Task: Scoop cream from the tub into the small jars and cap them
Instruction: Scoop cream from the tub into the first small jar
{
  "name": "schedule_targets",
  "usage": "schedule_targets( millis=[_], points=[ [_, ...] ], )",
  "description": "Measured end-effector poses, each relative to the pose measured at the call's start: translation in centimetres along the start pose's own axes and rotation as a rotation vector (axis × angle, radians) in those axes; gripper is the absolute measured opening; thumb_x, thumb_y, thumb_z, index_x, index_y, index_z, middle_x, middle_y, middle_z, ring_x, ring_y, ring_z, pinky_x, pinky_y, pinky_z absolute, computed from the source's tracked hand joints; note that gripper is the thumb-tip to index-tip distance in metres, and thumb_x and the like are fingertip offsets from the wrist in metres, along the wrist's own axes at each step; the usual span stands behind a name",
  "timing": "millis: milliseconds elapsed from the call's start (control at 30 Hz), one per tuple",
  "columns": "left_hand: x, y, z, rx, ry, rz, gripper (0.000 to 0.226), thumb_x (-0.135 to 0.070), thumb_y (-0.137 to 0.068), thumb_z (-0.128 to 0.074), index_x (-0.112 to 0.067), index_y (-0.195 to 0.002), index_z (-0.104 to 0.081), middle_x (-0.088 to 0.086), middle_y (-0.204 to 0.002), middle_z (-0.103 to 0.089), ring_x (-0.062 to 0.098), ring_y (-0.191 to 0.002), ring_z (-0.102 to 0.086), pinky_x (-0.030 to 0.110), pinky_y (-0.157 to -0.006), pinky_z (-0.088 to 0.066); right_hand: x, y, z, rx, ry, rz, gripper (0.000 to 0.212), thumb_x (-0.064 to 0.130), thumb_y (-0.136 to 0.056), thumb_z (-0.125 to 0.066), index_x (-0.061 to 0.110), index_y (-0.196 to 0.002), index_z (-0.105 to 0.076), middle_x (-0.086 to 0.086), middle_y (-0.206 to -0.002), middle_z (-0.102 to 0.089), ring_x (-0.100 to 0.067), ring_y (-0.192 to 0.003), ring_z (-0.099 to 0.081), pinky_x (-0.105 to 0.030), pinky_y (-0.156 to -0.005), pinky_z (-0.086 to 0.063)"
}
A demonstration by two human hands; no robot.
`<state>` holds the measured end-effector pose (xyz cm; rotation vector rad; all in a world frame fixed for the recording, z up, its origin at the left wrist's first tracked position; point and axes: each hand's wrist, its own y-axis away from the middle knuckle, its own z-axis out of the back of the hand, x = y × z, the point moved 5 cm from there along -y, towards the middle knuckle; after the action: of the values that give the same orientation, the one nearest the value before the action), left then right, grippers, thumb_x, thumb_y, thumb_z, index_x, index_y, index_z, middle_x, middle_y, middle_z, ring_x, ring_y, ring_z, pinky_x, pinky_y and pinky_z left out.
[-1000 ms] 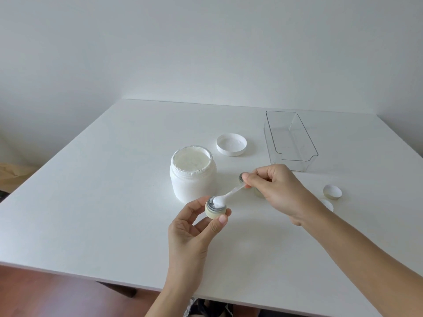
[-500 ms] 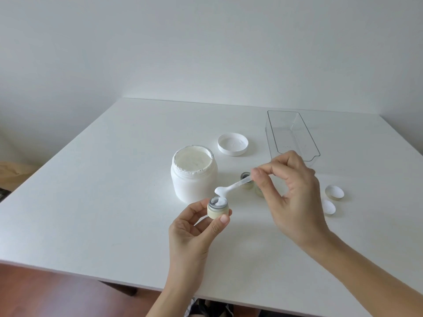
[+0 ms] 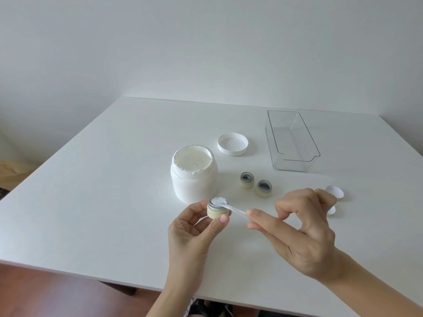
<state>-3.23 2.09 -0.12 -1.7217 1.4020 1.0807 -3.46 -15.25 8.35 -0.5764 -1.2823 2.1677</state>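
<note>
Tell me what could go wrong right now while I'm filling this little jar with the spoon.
The small cream-coloured jar is held off the table in the left hand, so pressing with the spoon might tip it.

The small clear plastic spoon, pinched at its far end by the right hand, carries a heaped dollop that could smear over the jar's rim and foul the cap.

The big white tub stands open close behind; a stray knuckle could catch its creamy rim.

Single head-worn view, looking forward and down across the white table (image 3: 91,202), hands close below, wall behind
</note>
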Motion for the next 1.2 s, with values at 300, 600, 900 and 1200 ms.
schedule_targets(
  millis=[300, 600, 900, 1200],
  points=[
    [0.1, 0.0, 0.1, 0.007, 0.005, -0.004, 0.036, -0.019, -0.066, -0.086, -0.016, -0.099, -0.074, 0.011, -0.098, -0.078, 0.029, -0.098, -0.074, 0.019, -0.076, -0.055, -2.0, -0.4, 1.3, -0.064, -0.075, -0.301, 0.014, 0.023, -0.089, -0.065, 0.017, -0.084, -0.077, 0.002, -0.077, -0.04, -0.012, -0.067, -0.041, -0.029, -0.074, -0.029],
    [0.3, 0.0, -0.5, 0.102, -0.015, 0.013, 0.039, -0.024, -0.077, -0.077, -0.019, -0.114, -0.069, 0.003, -0.109, -0.076, 0.026, -0.11, -0.069, 0.021, -0.086, -0.053, -4.4, -6.4, -4.5, 0.111, -0.217, -0.612, 0.014, 0.032, -0.083, -0.068, 0.021, -0.081, -0.077, 0.001, -0.08, -0.045, -0.018, -0.075, -0.05, -0.046, -0.08, -0.039],
    [0.1, -0.1, -0.5, 0.068, 0.061, 0.034, 0.035, -0.025, -0.073, -0.079, -0.018, -0.104, -0.065, 0.011, -0.106, -0.075, 0.034, -0.097, -0.073, 0.024, -0.074, -0.056, -2.9, -10.1, -12.7, 0.67, -0.029, -0.281, 0.022, 0.036, -0.091, -0.058, 0.021, -0.083, -0.073, 0.003, -0.092, -0.039, -0.02, -0.097, -0.042, -0.032, -0.08, -0.015],
    [0.0, 0.0, -0.5, 0.048, -0.037, -0.004, 0.032, -0.03, -0.074, -0.076, -0.023, -0.104, -0.075, 0.007, -0.106, -0.076, 0.028, -0.086, -0.076, 0.023, -0.07, -0.056, -5.6, -9.4, -13.1, 0.716, -0.218, -0.708, 0.036, 0.034, -0.092, -0.056, 0.004, -0.08, -0.071, -0.007, -0.069, -0.064, -0.026, -0.083, -0.057, -0.034, -0.078, -0.024]
  ],
)
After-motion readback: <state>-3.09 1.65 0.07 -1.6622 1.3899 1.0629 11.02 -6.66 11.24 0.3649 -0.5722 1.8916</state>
